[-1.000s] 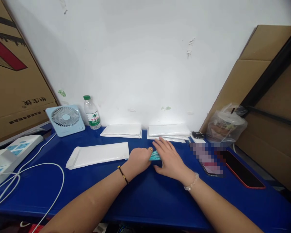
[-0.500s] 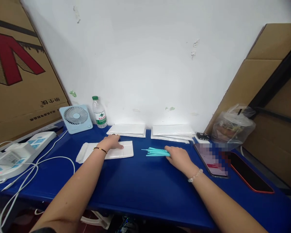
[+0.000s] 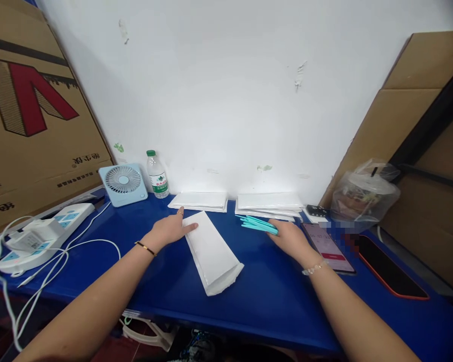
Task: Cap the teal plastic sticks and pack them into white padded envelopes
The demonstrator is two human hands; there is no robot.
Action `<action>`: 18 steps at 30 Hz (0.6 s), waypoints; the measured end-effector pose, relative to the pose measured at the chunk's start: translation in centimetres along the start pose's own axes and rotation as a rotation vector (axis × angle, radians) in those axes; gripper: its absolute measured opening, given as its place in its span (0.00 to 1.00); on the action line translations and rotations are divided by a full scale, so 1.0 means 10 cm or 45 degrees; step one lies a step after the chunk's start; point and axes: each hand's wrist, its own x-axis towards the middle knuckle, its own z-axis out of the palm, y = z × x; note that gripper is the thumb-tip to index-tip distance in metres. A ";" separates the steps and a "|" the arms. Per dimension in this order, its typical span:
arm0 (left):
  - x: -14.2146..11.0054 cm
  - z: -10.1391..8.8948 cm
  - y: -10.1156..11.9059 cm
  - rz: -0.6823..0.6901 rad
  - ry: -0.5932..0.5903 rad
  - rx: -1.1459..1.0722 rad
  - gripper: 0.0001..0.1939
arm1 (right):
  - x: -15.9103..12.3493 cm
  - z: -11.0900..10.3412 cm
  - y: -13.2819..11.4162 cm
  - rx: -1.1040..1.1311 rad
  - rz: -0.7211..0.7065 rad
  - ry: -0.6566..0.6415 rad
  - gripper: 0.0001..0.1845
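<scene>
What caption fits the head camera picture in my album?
Left hand touching a white envelope, right hand holding turquoise sticks, over a blue table.

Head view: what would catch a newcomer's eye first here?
Turquoise sticks in the right hand would likely stand out first, bright above the blue table. Next comes the white envelope at centre, with the left hand at its far end. At left, a cardboard box shows a red mark.
</scene>
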 end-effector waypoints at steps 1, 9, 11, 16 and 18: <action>-0.06 -0.05 0.03 0.142 -0.003 0.084 0.55 | 0.00 -0.01 0.02 0.007 -0.003 0.002 0.08; -0.13 0.13 0.62 1.108 -0.364 0.295 0.50 | -0.04 -0.12 0.05 0.247 -0.173 -0.041 0.07; -0.09 0.21 0.71 1.186 -0.303 0.338 0.49 | -0.04 -0.13 0.04 0.298 -0.232 -0.065 0.07; 0.00 0.26 0.76 1.127 -0.034 0.260 0.37 | -0.04 -0.10 0.03 0.259 -0.295 -0.087 0.05; 0.01 0.24 0.74 1.070 0.009 0.125 0.33 | -0.02 -0.08 0.05 0.146 -0.271 -0.085 0.04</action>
